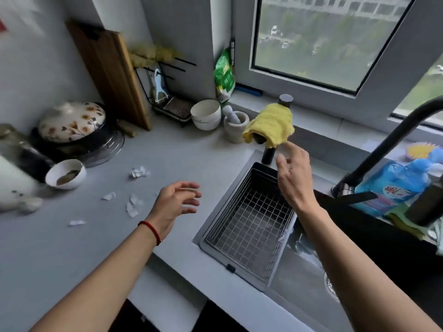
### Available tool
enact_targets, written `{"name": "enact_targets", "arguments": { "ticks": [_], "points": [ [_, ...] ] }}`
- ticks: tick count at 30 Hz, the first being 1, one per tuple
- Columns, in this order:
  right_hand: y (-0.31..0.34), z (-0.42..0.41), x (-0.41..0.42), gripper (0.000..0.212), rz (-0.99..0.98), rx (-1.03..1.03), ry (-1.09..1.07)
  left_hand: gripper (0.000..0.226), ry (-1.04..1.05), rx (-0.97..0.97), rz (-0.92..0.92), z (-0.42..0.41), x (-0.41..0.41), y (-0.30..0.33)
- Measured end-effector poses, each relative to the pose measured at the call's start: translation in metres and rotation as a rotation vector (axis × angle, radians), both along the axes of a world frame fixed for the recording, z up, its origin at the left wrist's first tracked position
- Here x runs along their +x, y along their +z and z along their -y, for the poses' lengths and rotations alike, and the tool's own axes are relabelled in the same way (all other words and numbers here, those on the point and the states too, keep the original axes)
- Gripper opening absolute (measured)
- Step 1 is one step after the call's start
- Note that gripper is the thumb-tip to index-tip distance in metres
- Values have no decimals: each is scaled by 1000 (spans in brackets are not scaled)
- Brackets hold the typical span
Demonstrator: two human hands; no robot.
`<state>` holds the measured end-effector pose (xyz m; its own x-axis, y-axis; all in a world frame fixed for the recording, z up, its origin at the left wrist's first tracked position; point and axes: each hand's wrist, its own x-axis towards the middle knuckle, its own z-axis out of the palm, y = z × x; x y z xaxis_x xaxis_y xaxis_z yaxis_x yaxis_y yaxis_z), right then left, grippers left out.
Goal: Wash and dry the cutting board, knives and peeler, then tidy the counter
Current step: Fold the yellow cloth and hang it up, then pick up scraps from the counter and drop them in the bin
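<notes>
Both hands released, holding nothing: left hand (176,203) over the surface (60,248), right hand (293,173) just beside yellow cloth (269,124). Cutting board (109,75) leans on far-left wall.

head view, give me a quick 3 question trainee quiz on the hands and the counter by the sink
1. True or false: the right hand grips the yellow cloth.
2. Where does the wooden cutting board stand? A) flat in the sink B) leaning upright against the wall C) in the wire basket
3. Fill in: the bits of crumpled paper lie on the ____, beside the left hand.

Key
1. False: its open fingers reach just below the cloth, which hangs draped over a dark tap.
2. B
3. Counter; the wire basket holds nothing visible.
</notes>
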<state>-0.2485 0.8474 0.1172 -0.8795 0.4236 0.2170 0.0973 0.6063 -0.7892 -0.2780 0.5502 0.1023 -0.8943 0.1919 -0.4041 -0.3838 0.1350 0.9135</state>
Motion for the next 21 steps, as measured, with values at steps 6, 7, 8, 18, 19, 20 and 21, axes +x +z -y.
{"name": "enact_targets", "arguments": {
  "ticks": [6, 7, 8, 18, 19, 20, 21],
  "points": [
    [-70, 80, 52, 38, 307, 30, 383, 21, 283, -31, 169, 82, 98, -40],
    [-80, 92, 60, 36, 334, 26, 434, 21, 305, -58, 193, 89, 112, -48],
    [-87, 101, 69, 35, 364, 18, 470, 20, 316, -84, 220, 94, 124, -55],
    [-109, 165, 138, 26, 498, -41, 449, 19, 185, -47, 277, 95, 156, -97],
    [-111, 179, 144, 25, 505, -54, 429, 19, 162, -53, 272, 102, 158, -100],
    [-113, 187, 147, 24, 514, -69, 418, 20, 152, -69, 267, 104, 159, -103],
    [-116, 201, 151, 23, 523, -84, 409, 20, 149, -81, 260, 113, 160, -106]
  ]
}}
